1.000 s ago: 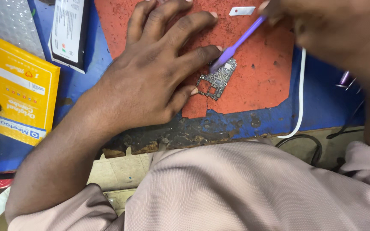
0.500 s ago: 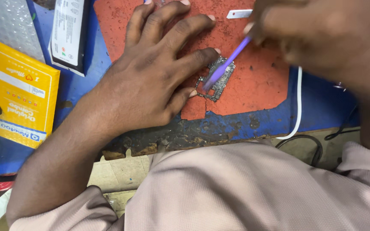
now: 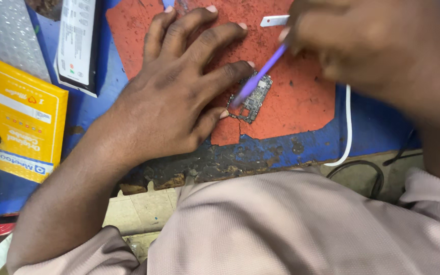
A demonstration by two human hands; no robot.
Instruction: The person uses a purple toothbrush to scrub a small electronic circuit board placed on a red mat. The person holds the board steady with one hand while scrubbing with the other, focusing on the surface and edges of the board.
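Note:
A small grey circuit board (image 3: 254,101) lies on a worn red mat (image 3: 301,97). My left hand (image 3: 179,86) lies flat on the mat, fingers spread, with thumb and forefinger tips pressing against the board's left edge. My right hand (image 3: 367,46) is blurred at the upper right and grips a purple brush (image 3: 260,74) by its handle. The brush head rests on the board's left part.
A small silver metal strip (image 3: 275,21) lies on the mat above the board. A yellow packet (image 3: 24,119) and a black-and-white box (image 3: 77,40) sit at the left on the blue table (image 3: 98,107). A white cable (image 3: 347,127) runs down the right side. The table's front edge is chipped.
The right hand has come down and to the left, dragging the brush head from the board's top right corner across to its left part. The left hand stays pressed on the board.

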